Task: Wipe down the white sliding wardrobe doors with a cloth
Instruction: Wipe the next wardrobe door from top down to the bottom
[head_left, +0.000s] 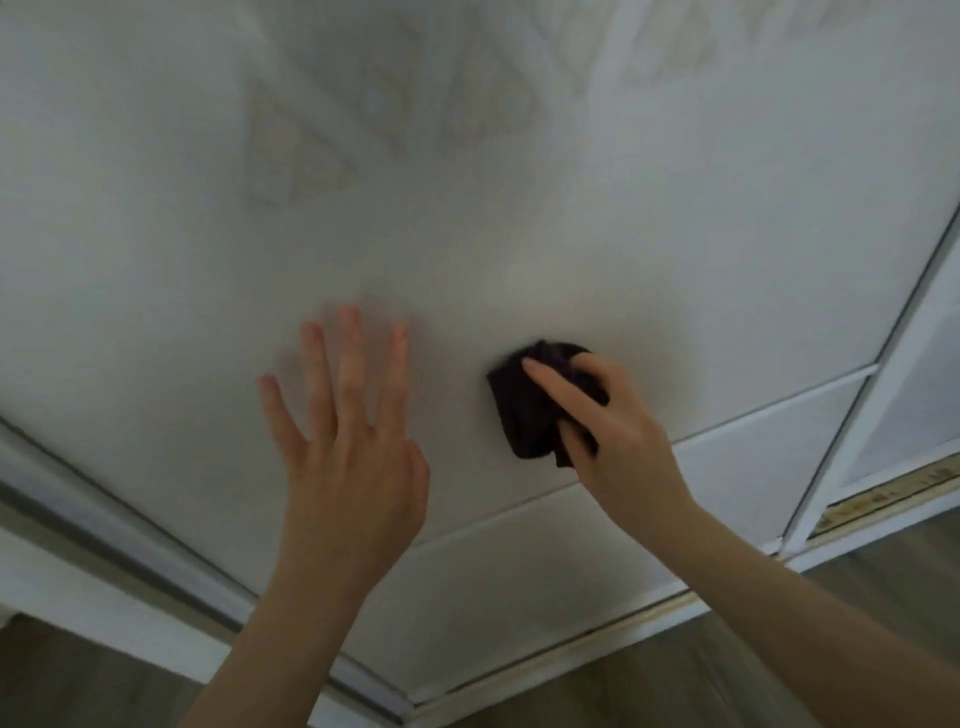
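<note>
**Right grip (613, 415) clamped on the cloth (530, 410), low on the wardrobe door (467, 208): wipe under way, much unproven**

At the door's left edge a grey metal frame (130, 525) runs down toward the bottom corner. Just right of it the left grip (348, 441) is apart, fingers straight and spread over the big white panel. It lies flat to the surface, but blur hides whether the fingertips actually touch; it reads as a brace, not as the working side.

Near it, toward the middle of the door, sits the dark purple cloth, bunched into a wad and pressed on the main panel just above the horizontal dividing strip (753, 421). The right grip is curled round that wad, thumb under it and forefinger stretched across its top.

Judged from this, the job is in mid-course: the cloth is working the lower stretch of the large panel. No streak, damp sheen or dirt mark shows anywhere on the white, so which areas are already clean cannot be told. The upper reach of the door shows only a faint, blurred pattern.

Below the strip, the narrow lower panel (519, 566) has no cloth on it, and likely remains to be done, along with the bottom track (597, 636) by the wooden floor (857, 597).

Farther right, past a white upright at the door's right edge, the neighbouring door (924, 405) stands well apart from both grips; it probably awaits its own pass.
</note>
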